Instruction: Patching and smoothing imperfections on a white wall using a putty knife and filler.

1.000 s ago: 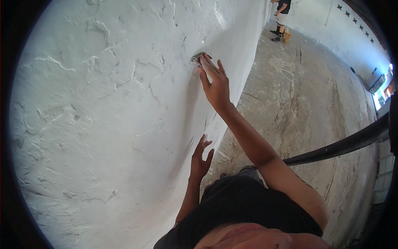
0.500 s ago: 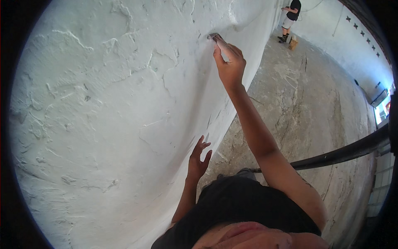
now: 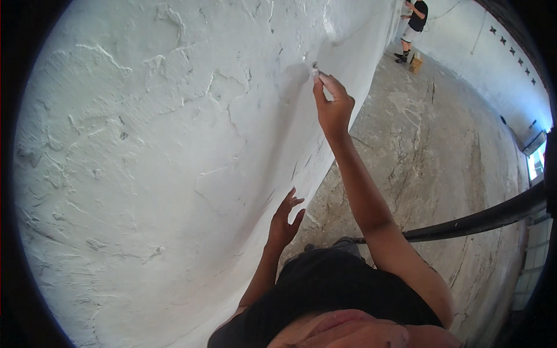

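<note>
While the right hand (image 3: 333, 107) reaches up, fingers pinching a small white tool (image 3: 318, 74) against the rough white wall (image 3: 145, 174), left hand (image 3: 284, 220) lower on that wall, fingers spread, another person (image 3: 413, 26) far along it

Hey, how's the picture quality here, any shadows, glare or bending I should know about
Head view: strong fisheye bending, with the white plastered wall curving and a black rim around the frame; the right hand, gripping a small tool, casts a soft shadow on the wall; the left hand rests beside the wall; bright glare at the window; focus looks sharp.
</note>
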`<act>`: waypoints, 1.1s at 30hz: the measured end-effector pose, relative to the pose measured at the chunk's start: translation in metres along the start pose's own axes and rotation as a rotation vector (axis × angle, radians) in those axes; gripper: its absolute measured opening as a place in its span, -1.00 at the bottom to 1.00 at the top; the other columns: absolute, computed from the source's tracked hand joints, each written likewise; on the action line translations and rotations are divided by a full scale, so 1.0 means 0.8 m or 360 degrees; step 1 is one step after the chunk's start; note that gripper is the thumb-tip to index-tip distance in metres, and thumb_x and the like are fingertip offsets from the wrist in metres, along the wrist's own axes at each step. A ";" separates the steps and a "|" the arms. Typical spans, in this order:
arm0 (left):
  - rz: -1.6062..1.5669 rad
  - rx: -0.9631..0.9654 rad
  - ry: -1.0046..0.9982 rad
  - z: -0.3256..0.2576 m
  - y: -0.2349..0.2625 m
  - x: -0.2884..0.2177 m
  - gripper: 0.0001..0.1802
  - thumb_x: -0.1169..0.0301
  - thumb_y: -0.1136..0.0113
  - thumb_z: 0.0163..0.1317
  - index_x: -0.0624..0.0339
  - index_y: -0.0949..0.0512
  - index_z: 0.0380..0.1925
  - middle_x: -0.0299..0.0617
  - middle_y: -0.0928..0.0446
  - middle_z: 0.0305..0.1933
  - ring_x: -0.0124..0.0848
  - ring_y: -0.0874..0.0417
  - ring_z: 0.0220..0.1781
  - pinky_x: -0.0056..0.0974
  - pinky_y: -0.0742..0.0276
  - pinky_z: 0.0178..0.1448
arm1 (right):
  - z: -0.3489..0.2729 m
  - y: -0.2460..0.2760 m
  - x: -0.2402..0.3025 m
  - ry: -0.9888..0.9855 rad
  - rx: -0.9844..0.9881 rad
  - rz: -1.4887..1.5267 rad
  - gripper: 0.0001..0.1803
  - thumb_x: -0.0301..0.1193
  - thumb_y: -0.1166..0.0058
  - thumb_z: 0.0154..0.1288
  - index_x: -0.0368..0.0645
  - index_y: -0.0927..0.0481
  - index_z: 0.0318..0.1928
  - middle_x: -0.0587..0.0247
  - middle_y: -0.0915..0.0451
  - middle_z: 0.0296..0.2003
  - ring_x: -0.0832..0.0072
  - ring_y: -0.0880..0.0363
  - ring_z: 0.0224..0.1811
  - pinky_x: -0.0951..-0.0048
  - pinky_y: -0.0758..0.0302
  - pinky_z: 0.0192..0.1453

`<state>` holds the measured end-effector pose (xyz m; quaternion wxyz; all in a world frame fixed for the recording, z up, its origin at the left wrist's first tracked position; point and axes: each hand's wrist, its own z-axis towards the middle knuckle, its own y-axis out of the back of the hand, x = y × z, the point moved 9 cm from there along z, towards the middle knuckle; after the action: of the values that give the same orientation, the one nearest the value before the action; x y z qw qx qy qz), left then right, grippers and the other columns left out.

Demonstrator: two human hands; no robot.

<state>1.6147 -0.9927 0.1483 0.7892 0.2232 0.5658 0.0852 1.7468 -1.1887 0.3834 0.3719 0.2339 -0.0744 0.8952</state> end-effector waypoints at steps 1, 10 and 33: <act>0.0025 -0.0010 -0.0038 0.001 0.000 -0.004 -0.28 0.38 -0.32 0.32 0.12 -0.25 0.44 -0.09 -0.61 0.19 -0.14 -0.61 0.26 -0.12 -0.50 0.34 | 0.004 0.004 -0.008 -0.0138 0.0001 0.0055 -0.83 -0.51 -0.20 0.37 -0.28 -0.71 -0.08 0.07 -0.76 -0.16 0.31 -0.76 -0.09 0.35 -0.63 0.06; 0.0033 -0.0007 0.0046 -0.007 0.003 -0.003 -0.68 0.44 -0.29 0.32 0.16 -0.57 0.06 0.01 -0.39 0.44 -0.03 -0.42 0.45 -0.03 -0.46 0.42 | 0.011 -0.020 0.000 0.0127 -0.0025 0.0079 -0.81 -0.50 -0.21 0.39 -0.26 -0.69 -0.04 0.07 -0.75 -0.11 0.37 -0.76 -0.11 0.46 -0.62 -0.02; 0.0044 -0.0095 -0.0050 -0.007 0.001 -0.001 -0.56 0.46 -0.30 0.31 0.17 -0.50 0.18 -0.03 -0.48 0.35 -0.09 -0.52 0.37 -0.09 -0.47 0.39 | 0.061 -0.051 -0.065 -0.0002 0.0194 0.0353 -0.37 -0.14 0.39 0.65 -0.34 -0.13 0.49 -0.20 -0.17 0.48 -0.01 -0.14 0.55 0.23 -0.12 0.57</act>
<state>1.6088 -0.9911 0.1480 0.8031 0.2086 0.5474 0.1093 1.8251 -1.2076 0.4000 0.2556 0.2470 -0.0454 0.9336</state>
